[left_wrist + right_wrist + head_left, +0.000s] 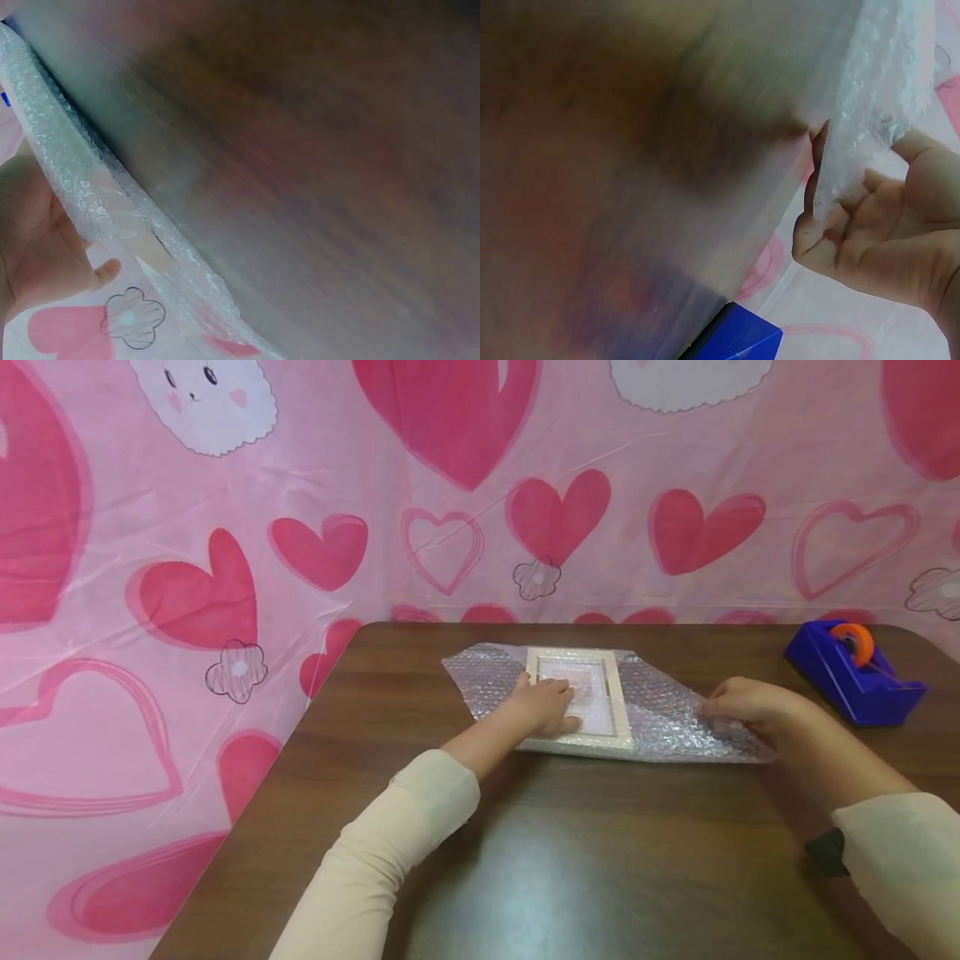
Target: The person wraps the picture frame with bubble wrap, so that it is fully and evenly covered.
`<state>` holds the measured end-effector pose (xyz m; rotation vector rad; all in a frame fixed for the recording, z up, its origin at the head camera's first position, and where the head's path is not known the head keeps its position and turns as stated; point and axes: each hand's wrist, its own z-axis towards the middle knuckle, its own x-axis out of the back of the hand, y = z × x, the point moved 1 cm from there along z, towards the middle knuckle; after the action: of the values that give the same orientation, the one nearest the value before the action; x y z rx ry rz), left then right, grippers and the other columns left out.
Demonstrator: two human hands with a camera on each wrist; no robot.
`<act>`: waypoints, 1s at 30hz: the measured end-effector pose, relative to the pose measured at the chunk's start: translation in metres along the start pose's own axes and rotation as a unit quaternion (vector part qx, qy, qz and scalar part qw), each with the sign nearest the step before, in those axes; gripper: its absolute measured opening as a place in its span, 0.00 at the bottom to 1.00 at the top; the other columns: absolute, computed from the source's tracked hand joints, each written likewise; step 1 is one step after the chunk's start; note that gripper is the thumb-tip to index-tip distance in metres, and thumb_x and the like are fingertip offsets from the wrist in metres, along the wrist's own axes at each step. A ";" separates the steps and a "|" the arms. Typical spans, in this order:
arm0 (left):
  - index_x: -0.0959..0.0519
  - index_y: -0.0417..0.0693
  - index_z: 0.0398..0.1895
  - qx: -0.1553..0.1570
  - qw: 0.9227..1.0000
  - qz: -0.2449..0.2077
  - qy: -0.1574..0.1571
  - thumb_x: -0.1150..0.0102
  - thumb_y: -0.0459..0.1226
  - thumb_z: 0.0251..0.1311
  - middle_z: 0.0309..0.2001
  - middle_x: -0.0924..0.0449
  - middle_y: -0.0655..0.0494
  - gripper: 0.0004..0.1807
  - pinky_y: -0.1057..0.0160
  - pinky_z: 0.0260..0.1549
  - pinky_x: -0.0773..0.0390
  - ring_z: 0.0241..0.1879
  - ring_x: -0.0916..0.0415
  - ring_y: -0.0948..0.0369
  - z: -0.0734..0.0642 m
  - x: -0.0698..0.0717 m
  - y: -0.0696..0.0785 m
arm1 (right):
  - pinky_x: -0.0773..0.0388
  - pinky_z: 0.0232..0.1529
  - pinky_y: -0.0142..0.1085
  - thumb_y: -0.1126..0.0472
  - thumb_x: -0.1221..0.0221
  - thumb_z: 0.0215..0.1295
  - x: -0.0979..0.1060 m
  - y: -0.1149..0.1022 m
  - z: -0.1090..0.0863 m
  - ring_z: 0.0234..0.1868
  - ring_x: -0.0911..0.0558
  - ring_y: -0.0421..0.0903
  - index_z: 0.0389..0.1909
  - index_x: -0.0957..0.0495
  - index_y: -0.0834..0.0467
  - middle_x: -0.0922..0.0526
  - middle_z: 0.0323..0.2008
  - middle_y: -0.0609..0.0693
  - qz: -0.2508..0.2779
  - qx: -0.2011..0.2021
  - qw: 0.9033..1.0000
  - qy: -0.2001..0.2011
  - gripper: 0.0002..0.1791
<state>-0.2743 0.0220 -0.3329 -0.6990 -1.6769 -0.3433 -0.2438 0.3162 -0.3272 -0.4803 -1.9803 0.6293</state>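
A cream-edged picture frame [621, 693] lies on a sheet of clear bubble wrap [663, 718], which spreads out to both sides of it. My left hand [546, 706] rests on the frame's face, its fingers extended over the middle. At the right, my right hand [753, 703] pinches the outer part of the bubble wrap. In the right wrist view the wrap's edge [866, 97] runs between the thumb and curled fingers of that hand [885, 225]. The left wrist view shows the wrapped edge of the frame beside the left hand [45, 240].
A blue tape dispenser [855, 681] with an orange roll of tape [855, 643] stands at the table's back right, beyond the right hand. The brown wooden table [562, 860] ends at the back near a pink heart-patterned cloth [450, 443].
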 end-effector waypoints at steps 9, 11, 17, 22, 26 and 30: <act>0.45 0.54 0.73 0.001 1.000 -0.006 0.001 0.62 0.59 0.67 0.73 0.49 0.59 0.36 0.46 0.67 0.53 0.70 0.50 0.59 -0.001 -0.002 -0.001 | 0.32 0.27 0.33 0.55 0.46 0.67 0.006 0.001 -0.006 0.23 0.32 0.41 0.19 0.29 0.59 0.34 0.18 0.45 0.007 0.008 0.996 -0.094 0.17; 0.45 0.53 0.73 0.001 1.000 -0.005 0.000 0.63 0.60 0.67 0.73 0.50 0.59 0.36 0.46 0.67 0.53 0.70 0.50 0.59 -0.001 -0.002 -0.001 | 0.31 0.26 0.32 0.57 0.46 0.66 0.008 0.001 -0.009 0.22 0.32 0.40 0.22 0.26 0.60 0.33 0.18 0.44 0.015 0.018 0.995 -0.097 0.15; 0.45 0.53 0.73 -0.002 1.000 0.002 0.003 0.63 0.60 0.67 0.73 0.49 0.59 0.36 0.46 0.67 0.53 0.70 0.49 0.59 -0.002 -0.002 0.000 | 0.27 0.37 0.33 0.59 0.47 0.66 0.018 -0.007 -0.013 0.33 0.27 0.39 0.38 0.20 0.70 0.22 0.30 0.50 -0.003 0.052 0.997 -0.049 0.15; 0.45 0.53 0.73 0.000 1.000 0.003 0.003 0.63 0.59 0.67 0.73 0.50 0.59 0.36 0.46 0.67 0.52 0.70 0.50 0.60 -0.003 -0.001 0.000 | 0.26 0.53 0.45 0.60 0.51 0.69 0.023 -0.020 -0.015 0.53 0.25 0.53 0.49 0.23 0.73 0.21 0.50 0.64 -0.034 0.092 0.995 -0.018 0.20; 0.45 0.53 0.73 0.000 1.000 0.001 0.002 0.63 0.59 0.67 0.73 0.50 0.59 0.36 0.46 0.67 0.52 0.70 0.50 0.60 -0.003 -0.001 0.001 | 0.31 0.57 0.53 0.59 0.52 0.70 0.022 -0.031 -0.016 0.57 0.27 0.56 0.51 0.24 0.72 0.22 0.53 0.64 -0.001 0.106 0.994 -0.003 0.21; 0.46 0.53 0.73 -0.001 1.000 -0.004 0.001 0.63 0.59 0.67 0.73 0.50 0.59 0.36 0.46 0.67 0.52 0.70 0.50 0.59 -0.003 -0.002 0.001 | 0.23 0.46 0.40 0.59 0.50 0.70 0.017 -0.041 -0.015 0.44 0.22 0.43 0.50 0.22 0.70 0.17 0.42 0.53 0.104 0.100 0.990 -0.004 0.19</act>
<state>-0.2713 0.0206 -0.3343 -0.6937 -1.6776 -0.3501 -0.2413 0.2969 -0.2845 -0.5643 -1.8645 0.9517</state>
